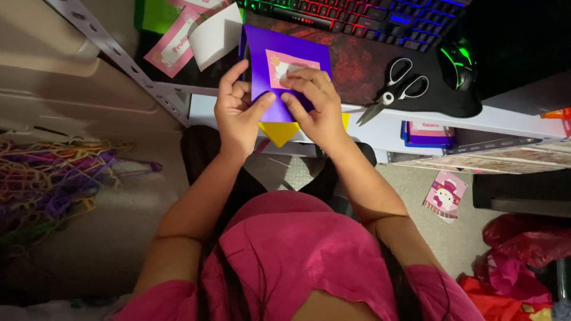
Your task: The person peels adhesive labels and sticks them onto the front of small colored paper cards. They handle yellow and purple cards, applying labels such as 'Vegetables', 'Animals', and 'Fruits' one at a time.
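Note:
Both hands hold a purple folder (269, 66) over the near edge of the desk. My left hand (237, 110) grips its lower left edge, thumb on the purple cover. My right hand (313, 101) presses its fingers on a small pink-bordered label (282, 64) stuck to the cover. A yellow sheet (278, 132) pokes out below the folder, between my wrists.
Scissors (395, 88) lie on the dark desk mat right of the folder, a green-lit mouse (458, 64) beyond them, a backlit keyboard (357, 16) at the back. Pink labels (173, 44) and a white backing sheet (215, 34) lie at the left. Coloured bands (47, 184) pile at left.

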